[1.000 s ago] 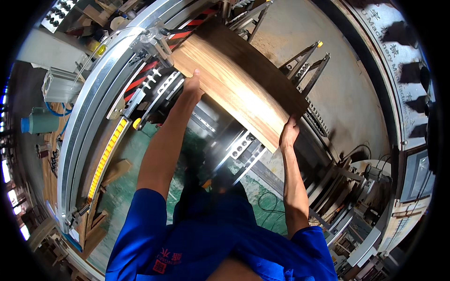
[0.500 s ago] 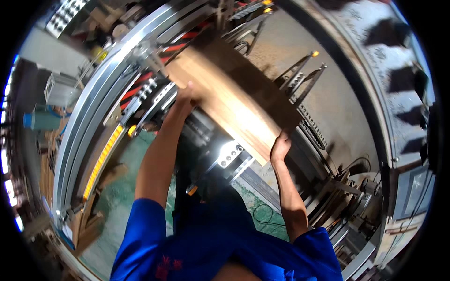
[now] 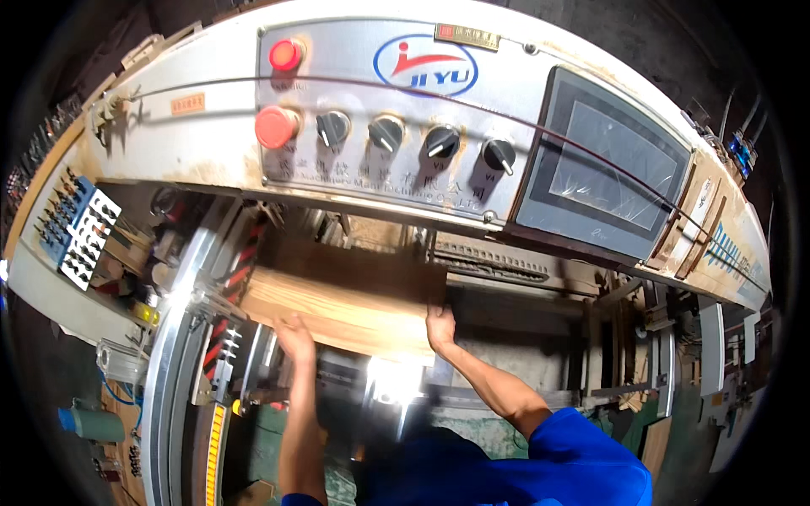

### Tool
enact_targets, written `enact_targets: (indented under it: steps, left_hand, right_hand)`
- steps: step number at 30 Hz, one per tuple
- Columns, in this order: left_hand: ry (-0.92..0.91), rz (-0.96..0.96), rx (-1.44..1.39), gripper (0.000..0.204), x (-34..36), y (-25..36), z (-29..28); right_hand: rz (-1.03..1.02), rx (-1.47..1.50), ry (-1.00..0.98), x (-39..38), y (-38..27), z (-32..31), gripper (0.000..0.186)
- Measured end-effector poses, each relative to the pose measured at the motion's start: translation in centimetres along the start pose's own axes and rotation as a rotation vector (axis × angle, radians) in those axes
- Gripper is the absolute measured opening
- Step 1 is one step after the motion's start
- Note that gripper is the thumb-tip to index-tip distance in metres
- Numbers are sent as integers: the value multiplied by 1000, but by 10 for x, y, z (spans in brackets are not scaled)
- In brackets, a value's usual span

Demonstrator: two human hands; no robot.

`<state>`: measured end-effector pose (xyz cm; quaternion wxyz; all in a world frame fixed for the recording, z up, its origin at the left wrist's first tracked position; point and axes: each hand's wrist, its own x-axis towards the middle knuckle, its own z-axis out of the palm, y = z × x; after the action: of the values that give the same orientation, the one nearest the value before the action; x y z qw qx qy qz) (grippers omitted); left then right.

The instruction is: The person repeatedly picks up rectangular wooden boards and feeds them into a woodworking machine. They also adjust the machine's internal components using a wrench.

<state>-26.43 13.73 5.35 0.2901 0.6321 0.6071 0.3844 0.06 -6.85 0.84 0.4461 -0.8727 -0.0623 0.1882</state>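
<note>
A light-coloured wooden board (image 3: 354,314) lies crosswise in front of me inside the machine, its far part in deep shadow. My left hand (image 3: 295,337) grips its near edge toward the left end, partly hidden by the wood. Around the right end, near the front corner, my right hand (image 3: 440,329) is closed with the thumb side up. Under the board's near edge shows a brightly lit metal part (image 3: 395,384). How the board rests on the machine below is hidden.
Above the board spans a white machine housing with a control panel (image 3: 354,160), red buttons (image 3: 277,126), black knobs and a dark screen (image 3: 612,164). A metal rail (image 3: 181,337) curves along the left. Behind the board lies a cable chain (image 3: 489,263). Drill bits (image 3: 89,240) stand at far left.
My view has tilted up, bringing the control panel into sight. The board, slanted before, now lies nearly level across the view; both hands still hold it.
</note>
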Motion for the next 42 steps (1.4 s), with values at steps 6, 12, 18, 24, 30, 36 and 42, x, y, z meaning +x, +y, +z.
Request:
enact_targets:
  steps: [6,12,18,24,30,36,42]
  left_hand:
    - [229,921,-178,18,-37,267,-94]
    - [423,1158,87,40,-19,412,-105]
    - [432,1337,92,20,-2,414,-96]
    - [613,1515,192,35,27,375,-134]
    - [664,1445,35,25,17,295,-137]
    - [319,807,324,12,-91,106,-160]
    - [3,-63,300,19,-248,-50,-186]
  right_hand:
    - [-19,-34,-49,-7,-11,3,76]
    - [-30,-59,-18,0,-4,5,73]
    - [-94,-36,-8,2,-2,15,83]
    - [-146,43,-92,-1,1,48,70]
    - [-143,51,-39,-15,-22,5,77]
    - [-141,194,-201,-19,-20,17,82]
    - [-196,133,-127,6,8,19,74]
